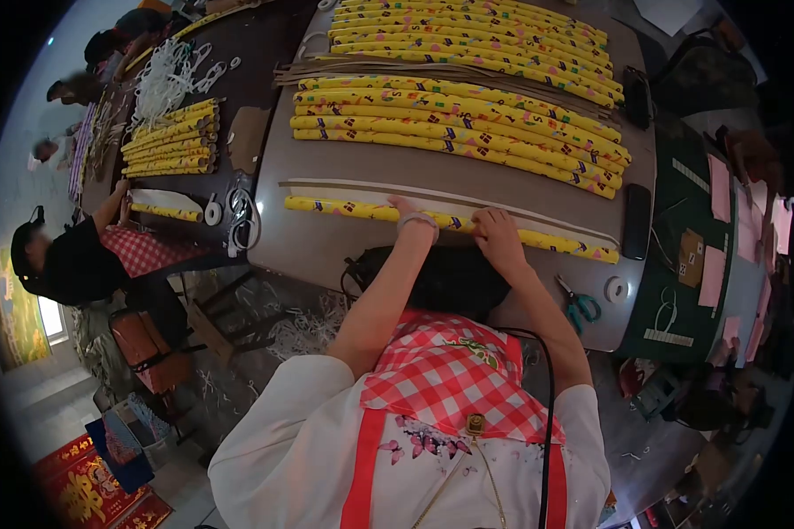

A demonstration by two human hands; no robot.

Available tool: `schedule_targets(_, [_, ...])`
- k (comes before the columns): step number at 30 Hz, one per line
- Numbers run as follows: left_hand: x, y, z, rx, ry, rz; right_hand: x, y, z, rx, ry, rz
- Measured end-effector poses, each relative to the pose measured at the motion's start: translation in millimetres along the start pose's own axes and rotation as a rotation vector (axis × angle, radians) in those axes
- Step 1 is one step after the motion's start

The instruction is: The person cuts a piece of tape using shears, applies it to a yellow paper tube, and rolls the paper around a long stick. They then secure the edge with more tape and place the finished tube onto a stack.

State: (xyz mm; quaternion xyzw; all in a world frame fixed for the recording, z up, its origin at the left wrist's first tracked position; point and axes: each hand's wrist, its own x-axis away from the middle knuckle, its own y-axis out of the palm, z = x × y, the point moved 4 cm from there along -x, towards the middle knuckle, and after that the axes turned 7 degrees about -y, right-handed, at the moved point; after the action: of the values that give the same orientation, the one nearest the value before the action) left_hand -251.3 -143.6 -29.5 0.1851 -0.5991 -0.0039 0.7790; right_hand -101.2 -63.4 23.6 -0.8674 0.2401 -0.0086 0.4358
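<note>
A roll of yellow patterned wrapping paper (335, 207) lies crosswise on the table edge in front of me. Its loose white underside (348, 189) shows as a narrow strip along the far side. My left hand (408, 210) is on the roll near its middle, fingers bent over it and partly hidden. Just to the right, my right hand (498, 233) grips the same roll with its fingers curled. A long thin brown strip (468, 204) runs behind the roll.
Several finished yellow rolls (459, 132) lie in rows at the back. To the right are teal-handled scissors (582, 309), a white tape roll (617, 288) and a black phone (635, 220). A black bag (441, 278) sits against the near edge. A co-worker (71, 264) works at left.
</note>
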Motion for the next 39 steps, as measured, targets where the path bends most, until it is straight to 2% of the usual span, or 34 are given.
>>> schedule_targets(8, [15.0, -10.0, 2.8, -0.033, 0.032, 0.141, -17.3, -7.1, 11.0, -0.026, -0.137, 0.045])
schedule_targets(9, [-0.5, -18.5, 3.1, 0.053, 0.002, -0.001, -18.9, -8.2, 12.4, -0.015, -0.142, 0.065])
schedule_targets(12, [-12.7, -30.3, 8.5, -0.033, 0.053, -0.1, -22.6, -4.8, 20.1, -0.032, -0.12, 0.062])
schedule_targets(13, [0.9, -28.0, 12.8, -0.03, 0.059, -0.096, -25.0, -5.5, 18.1, -0.039, -0.124, 0.06])
schedule_targets(15, [27.7, -33.9, 21.4, -0.236, 0.035, 0.129, -26.9, -7.7, 14.4, -0.006, -0.135, 0.039])
schedule_targets(19, [31.2, -53.1, 34.2, -0.151, 0.11, 0.034, -28.6, -8.2, 16.6, 0.015, -0.153, 0.048])
schedule_targets(21, [27.7, -64.5, 47.1, -0.254, 0.486, 0.081, -27.7, -5.0, 18.7, 0.024, -0.15, 0.028])
schedule_targets(22, [33.6, -66.0, 47.9, -0.254, 0.487, 0.084, -25.9, -2.6, 20.1, 0.022, -0.15, 0.026])
schedule_targets(24, [76.1, -38.5, 57.9, -1.213, 1.303, 0.058, -22.6, 3.5, 22.5, 0.009, -0.132, 0.029])
schedule_targets(25, [87.7, -25.2, 55.3, -1.339, 1.559, -0.106, -21.9, 6.0, 23.3, 0.007, -0.131, 0.028])
schedule_targets(26, [81.3, -23.0, 57.3, -1.344, 1.554, -0.106, -19.6, 9.2, 24.5, 0.001, -0.112, 0.009])
schedule_targets(28, [64.5, -18.1, 49.5, -1.526, 1.556, -0.293, -14.9, 11.0, 24.3, -0.003, -0.086, -0.014])
schedule_targets(29, [57.8, -18.6, 48.9, -1.528, 1.552, -0.301, -15.3, 11.1, 24.5, 0.0, -0.093, -0.005])
schedule_targets(31, [43.5, -17.9, 46.3, -1.701, 1.369, -0.3, -15.1, 10.1, 25.2, 0.008, -0.089, 0.01])
schedule_targets(39, [50.1, -13.2, 50.5, -1.924, 1.303, -0.298, -14.4, 9.0, 23.6, -0.015, -0.043, -0.019])
